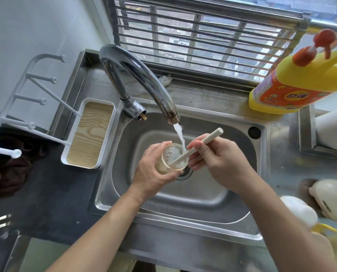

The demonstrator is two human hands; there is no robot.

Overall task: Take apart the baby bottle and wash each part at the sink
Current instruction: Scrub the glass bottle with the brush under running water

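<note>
Left hand (152,173) gripping bottle (171,160), mouth up

Two hands are here: one left hand (153,173) and one right hand (222,163). There is one bottle (171,158), with one handle (203,143) standing in it. One tap (144,75) gives one stream of water (180,134). One sink (212,193) has one drain (185,173) and one overflow hole (254,132). Far right on the table (281,154) stands one yellow jug (293,85) with one red pump (318,48). At left is one white rack (6,114) with five ball-tipped pegs and one tray (89,134). One dark cloth (8,173) lies left of the tray. Near right are three blurred pieces: one beige (332,197), one white (299,211), one yellow (324,228).
</note>
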